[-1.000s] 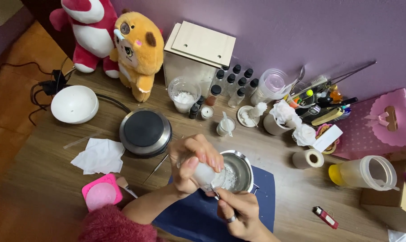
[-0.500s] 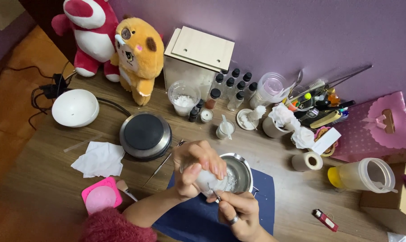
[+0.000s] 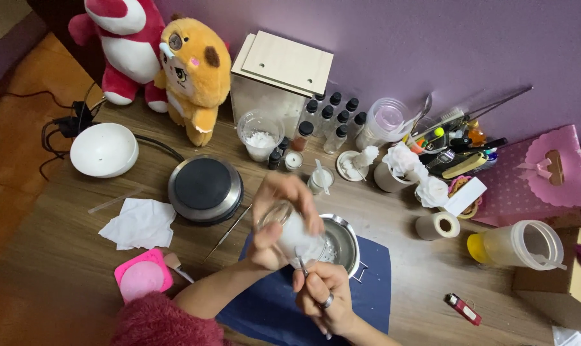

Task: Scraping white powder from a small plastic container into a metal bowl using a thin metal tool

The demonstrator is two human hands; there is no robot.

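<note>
Evidently midway: left hand (image 3: 284,218) clamps a tilted glass jar (image 3: 297,234) over the steel bowl (image 3: 341,240) at lower centre, right hand (image 3: 322,298) gripping a thin metal tool (image 3: 301,264), white bits partly in.

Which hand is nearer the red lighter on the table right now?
Right. The right hand sits low over the blue mat, on the red lighter side. The left hand, holding the glass jar, is farther off, up and across.
</note>
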